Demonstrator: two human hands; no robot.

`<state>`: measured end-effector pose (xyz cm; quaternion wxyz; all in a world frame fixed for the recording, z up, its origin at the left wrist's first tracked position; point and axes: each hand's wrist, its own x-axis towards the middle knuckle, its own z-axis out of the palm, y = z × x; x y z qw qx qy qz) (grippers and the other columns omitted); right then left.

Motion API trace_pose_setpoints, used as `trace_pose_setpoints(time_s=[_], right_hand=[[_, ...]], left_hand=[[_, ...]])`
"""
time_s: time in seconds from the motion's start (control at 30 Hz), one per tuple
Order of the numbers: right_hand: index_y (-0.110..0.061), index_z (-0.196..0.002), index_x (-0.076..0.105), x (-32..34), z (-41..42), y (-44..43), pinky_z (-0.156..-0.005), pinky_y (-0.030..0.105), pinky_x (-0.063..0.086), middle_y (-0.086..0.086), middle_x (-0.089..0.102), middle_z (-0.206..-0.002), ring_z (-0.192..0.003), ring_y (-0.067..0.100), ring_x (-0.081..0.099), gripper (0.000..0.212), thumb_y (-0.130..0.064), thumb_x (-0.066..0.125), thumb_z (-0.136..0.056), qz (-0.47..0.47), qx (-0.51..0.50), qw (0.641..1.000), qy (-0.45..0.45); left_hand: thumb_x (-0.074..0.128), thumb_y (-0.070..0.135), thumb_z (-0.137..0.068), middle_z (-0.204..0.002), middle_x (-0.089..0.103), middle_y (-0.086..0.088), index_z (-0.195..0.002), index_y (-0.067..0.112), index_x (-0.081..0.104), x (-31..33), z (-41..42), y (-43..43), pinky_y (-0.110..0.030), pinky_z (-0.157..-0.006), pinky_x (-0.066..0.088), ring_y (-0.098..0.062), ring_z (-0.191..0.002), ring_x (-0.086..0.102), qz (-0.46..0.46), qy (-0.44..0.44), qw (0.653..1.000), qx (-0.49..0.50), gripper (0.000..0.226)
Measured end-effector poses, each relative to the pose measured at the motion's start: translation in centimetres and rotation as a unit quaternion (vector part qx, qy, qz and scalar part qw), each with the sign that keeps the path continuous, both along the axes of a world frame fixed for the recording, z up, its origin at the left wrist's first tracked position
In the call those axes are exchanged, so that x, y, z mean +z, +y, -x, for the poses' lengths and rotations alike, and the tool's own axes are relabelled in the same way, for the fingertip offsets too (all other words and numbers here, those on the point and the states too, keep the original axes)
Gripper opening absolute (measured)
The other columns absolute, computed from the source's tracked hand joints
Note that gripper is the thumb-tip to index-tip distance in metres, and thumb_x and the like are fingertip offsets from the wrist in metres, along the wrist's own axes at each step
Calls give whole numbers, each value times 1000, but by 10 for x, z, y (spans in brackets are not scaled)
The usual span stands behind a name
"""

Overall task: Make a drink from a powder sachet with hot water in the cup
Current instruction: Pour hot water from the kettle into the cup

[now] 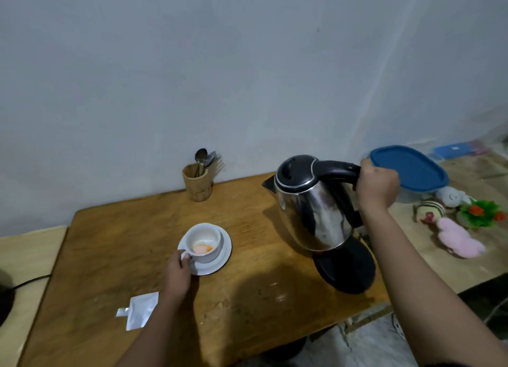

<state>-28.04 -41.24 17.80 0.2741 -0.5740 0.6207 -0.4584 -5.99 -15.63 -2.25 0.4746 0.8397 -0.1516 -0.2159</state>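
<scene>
A white cup (204,243) stands on a white saucer (220,259) on the wooden table (110,243), with orange and pale powder in its bottom. My left hand (178,270) grips the cup's handle. A steel kettle (310,204) with a black lid and handle is tilted, lifted off its black base (346,267), its spout pointing left. My right hand (376,188) is closed around the kettle's handle. A torn silver sachet (140,309) lies flat on the table near my left forearm.
A wooden holder (197,183) with spoons and forks stands at the back by the wall. To the right, a blue-lidded container (409,168), small toys and a pink cloth (459,238) lie on a lower surface. A black cable (27,281) runs at the left.
</scene>
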Motion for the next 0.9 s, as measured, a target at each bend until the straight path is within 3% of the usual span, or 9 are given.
trace_pose_setpoints(time_s=[0.07,0.27,0.53,0.9], right_hand=[[-8,-41,39,-7,-23,6,-45,29,24,11,39,-48,-48,26,36,47,-20,49,-86,15,51,998,33],[-7,-43,47,-28,-79,26,-43,25,26,7,37,-43,-42,26,34,42,-24,52,-82,15,156,984,90],[-14,-37,30,-30,-126,49,-42,24,14,-1,23,-37,-35,17,21,49,-22,50,-80,67,274,939,199],[-11,-42,47,-29,-153,56,-45,20,26,-2,35,-38,-39,16,33,45,-30,49,-83,149,353,877,291]], left_hand=[[39,15,-98,-106,59,-10,-109,11,56,4,1,-1,-34,-82,39,-24,-97,53,8,6,1000,-3,21],[40,14,-97,-101,57,-6,-99,16,51,8,-3,0,-30,-79,36,-21,-95,52,-8,13,1000,-20,12],[40,17,-97,-118,61,-13,-117,8,55,5,-11,3,-29,-83,39,-21,-101,53,-42,11,998,-46,27],[40,18,-97,-119,61,-12,-118,10,55,4,-10,3,-29,-84,39,-17,-99,52,-39,8,998,-40,27]])
